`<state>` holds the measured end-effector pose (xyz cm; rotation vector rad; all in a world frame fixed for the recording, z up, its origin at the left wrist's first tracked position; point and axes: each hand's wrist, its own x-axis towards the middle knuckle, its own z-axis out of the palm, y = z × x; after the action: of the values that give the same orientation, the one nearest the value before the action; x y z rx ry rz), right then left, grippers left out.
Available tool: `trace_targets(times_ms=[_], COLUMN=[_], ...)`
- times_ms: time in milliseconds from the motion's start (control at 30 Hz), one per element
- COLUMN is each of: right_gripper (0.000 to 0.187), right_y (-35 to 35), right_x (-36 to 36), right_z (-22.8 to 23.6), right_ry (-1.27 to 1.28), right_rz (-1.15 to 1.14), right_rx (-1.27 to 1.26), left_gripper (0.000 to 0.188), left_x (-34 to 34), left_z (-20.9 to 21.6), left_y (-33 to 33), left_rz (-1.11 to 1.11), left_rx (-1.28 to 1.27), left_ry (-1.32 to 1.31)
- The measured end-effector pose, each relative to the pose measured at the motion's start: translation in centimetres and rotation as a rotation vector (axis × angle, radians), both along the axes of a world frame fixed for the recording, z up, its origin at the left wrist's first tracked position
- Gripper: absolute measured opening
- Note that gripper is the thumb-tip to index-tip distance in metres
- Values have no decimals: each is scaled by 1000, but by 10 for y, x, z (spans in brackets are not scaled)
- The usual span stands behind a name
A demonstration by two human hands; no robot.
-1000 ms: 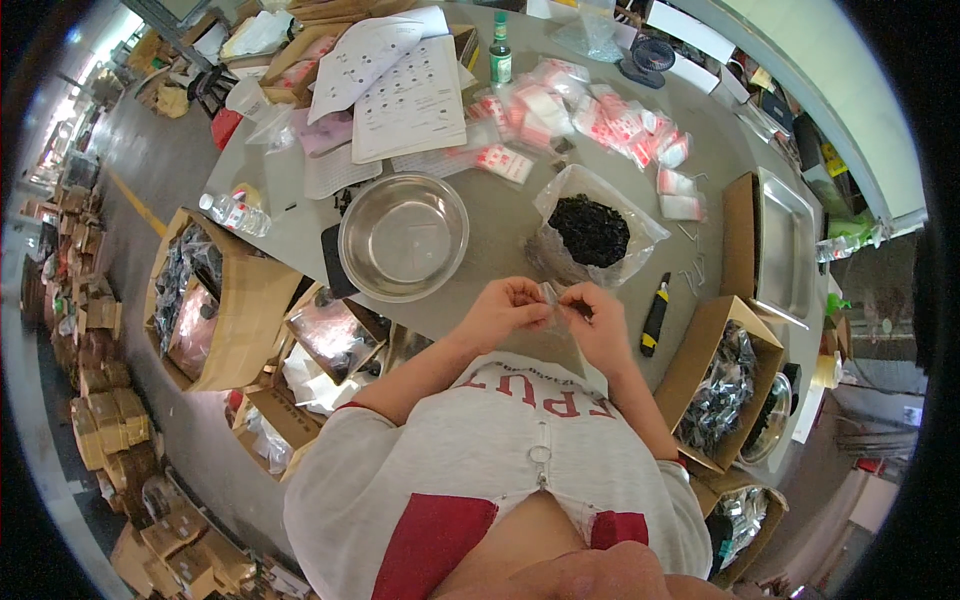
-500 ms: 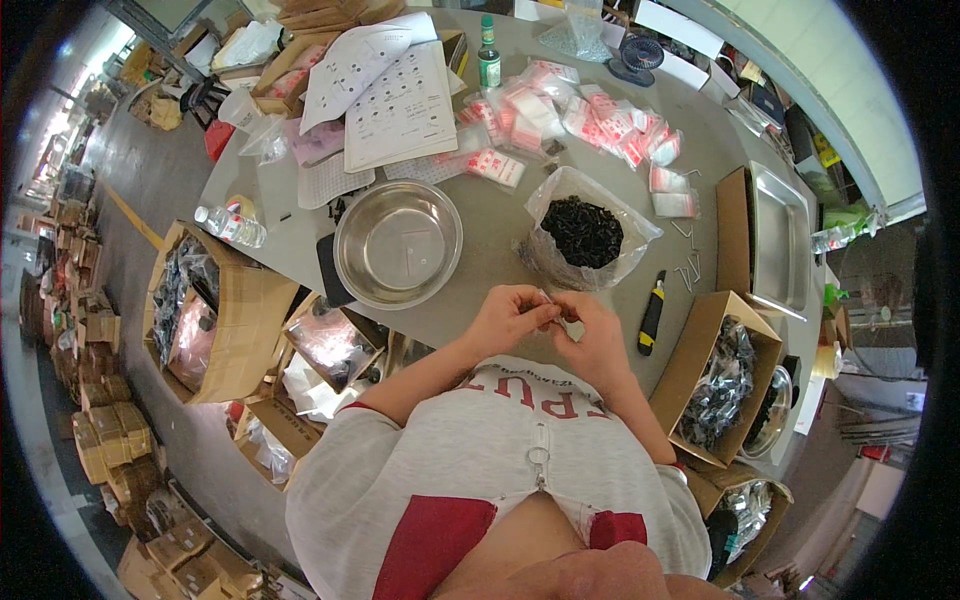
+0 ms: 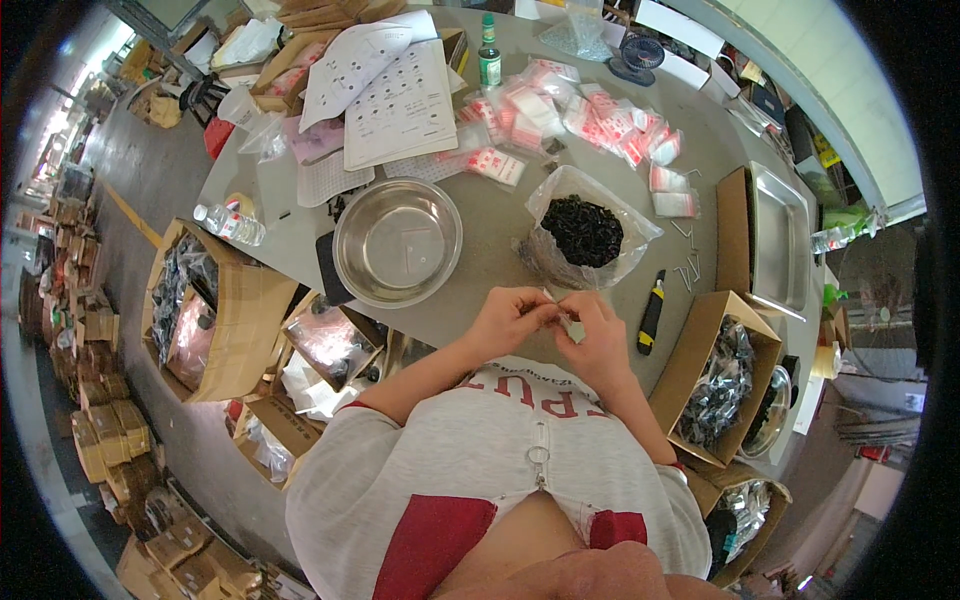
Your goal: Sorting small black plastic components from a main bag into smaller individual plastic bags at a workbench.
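My left hand and my right hand meet at the table's near edge, close in front of my shirt. Fingers and thumbs of both are pinched on a small clear plastic bag. Most of the bag is hidden by the fingers, and I cannot make out what is in it. Just beyond the hands stands an open plastic bag full of small black parts. Left of it sits a round steel bowl with a small clear piece at its bottom.
A black and yellow utility knife and several hex keys lie at right, by a box of bagged parts and a steel tray. Red-and-white zip bags, papers and a green bottle occupy the far side.
The fingertips have shifted slightly on the small plastic bag, the right hand's fingers a little more upright. Everything else lies as before.
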<state>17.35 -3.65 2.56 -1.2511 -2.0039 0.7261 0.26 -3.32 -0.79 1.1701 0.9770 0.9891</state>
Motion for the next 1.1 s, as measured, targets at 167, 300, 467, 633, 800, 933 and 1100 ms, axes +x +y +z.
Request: trace_targets(times_ms=[167,300,467,633,800,933,1100], right_gripper=[27,26,28,30,25,28,35], right_y=[-3,-3,-1,1,4,6,5], right_x=[2,5,5,7,10,12,14], right_z=[-1,-4,3,-3,-6,-9,-12], right_ry=[1,113,34,-21,252,544,554], right_rz=[-15,-57,-31,-10,-31,-84,-77], right_rx=[-134,-260,-123,-53,-321,-560,-604], left_gripper=[18,15,17,19,18,17,18], left_x=[-3,-6,-2,-4,-5,-4,-5], left_z=[-4,4,-2,0,4,4,0], left_y=[0,1,-1,0,-1,-3,-3], left_rz=[-19,-73,-18,-32,-24,-17,-69], left_rx=[54,94,107,115,60,19,-41], left_ry=[137,264,115,140,100,72,-58])
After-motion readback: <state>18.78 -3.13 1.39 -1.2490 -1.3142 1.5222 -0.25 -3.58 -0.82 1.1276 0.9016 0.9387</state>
